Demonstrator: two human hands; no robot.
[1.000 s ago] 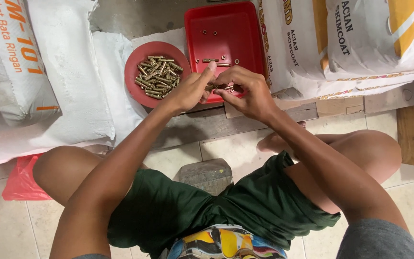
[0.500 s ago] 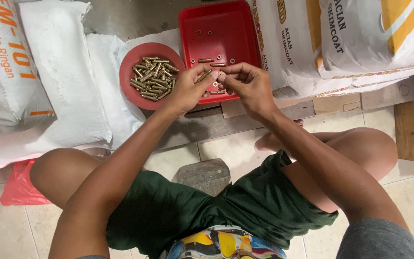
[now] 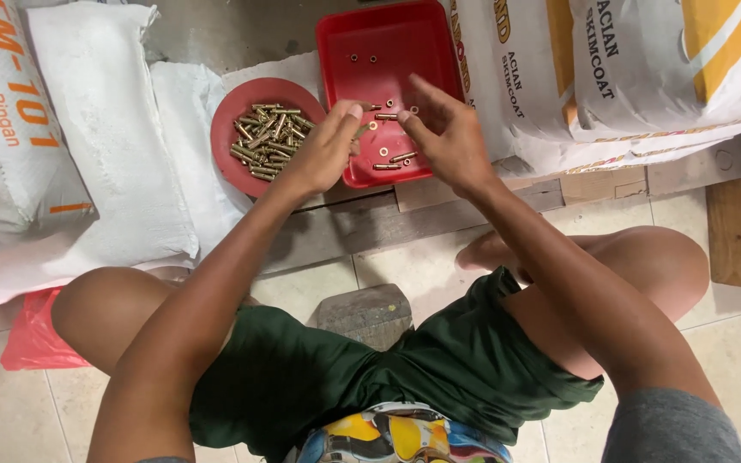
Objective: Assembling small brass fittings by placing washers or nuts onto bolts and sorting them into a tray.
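Two containers sit side by side on the white sacks (image 3: 122,171) in front of the seated person: a round red plastic bowl (image 3: 226,141) heaped with brass-coloured bolts (image 3: 269,140), and a rectangular red plastic tray (image 3: 392,51) that carries only a scatter of small nuts and a few bolts (image 3: 390,161). Both hands work above the tray's near edge, probably so that loose parts fall into it rather than onto the tiled floor (image 3: 413,266). The left hand (image 3: 323,154) is pinched shut on a small bolt-like piece (image 3: 360,131) between thumb and fingertips, right beside the bowl's rim. The right hand (image 3: 443,129) hovers close by with fingers spread and parted, holding nothing that can be made out. Hands are near each other but not touching. A grey stone block (image 3: 366,313) lies on the floor between the person's legs, and printed sacks (image 3: 645,69) are stacked to the right.
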